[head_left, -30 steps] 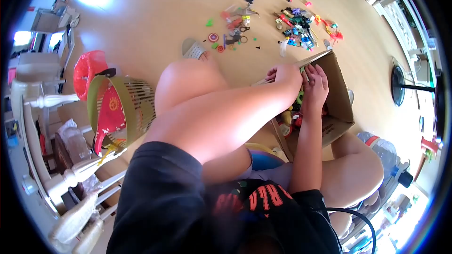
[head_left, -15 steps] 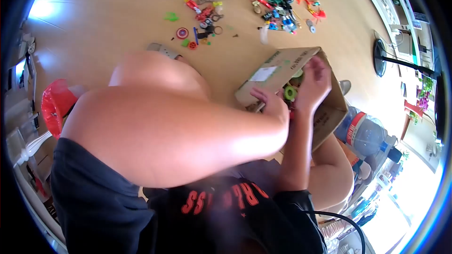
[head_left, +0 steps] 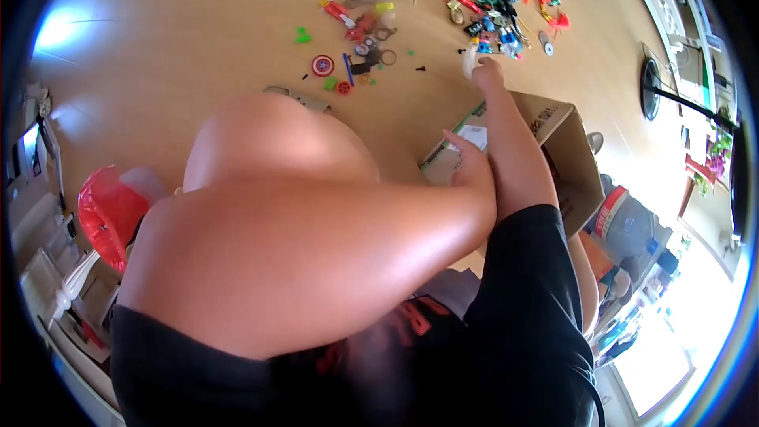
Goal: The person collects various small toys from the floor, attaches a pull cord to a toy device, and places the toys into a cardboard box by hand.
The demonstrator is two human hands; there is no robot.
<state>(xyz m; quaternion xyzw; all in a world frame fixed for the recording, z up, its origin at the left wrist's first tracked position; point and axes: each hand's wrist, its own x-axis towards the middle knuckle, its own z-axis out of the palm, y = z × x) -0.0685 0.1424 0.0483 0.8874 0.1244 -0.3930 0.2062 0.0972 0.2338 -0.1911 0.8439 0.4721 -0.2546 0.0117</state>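
Observation:
My right hand [head_left: 488, 73] is stretched past the cardboard box [head_left: 575, 164] to the near edge of a pile of small colourful toys [head_left: 492, 12]. Its fingers are curled beside a whitish translucent piece [head_left: 469, 62]; whether they grip it or something smaller, I cannot make out. My left hand [head_left: 470, 164] hovers at the near side of the box flap, index finger extended, nothing visible in it. My forearms hide most of the box's inside.
A second group of trinkets, including a round red-and-white shield [head_left: 322, 66], lies on the wooden floor. A red plastic bag [head_left: 109, 209] is at left. A large water bottle [head_left: 628, 221] and a black stand base [head_left: 651, 88] are at right.
My right hand has left the inside of the box and reached forward to the toy pile. My left hand stays near the box. The view has shifted slightly.

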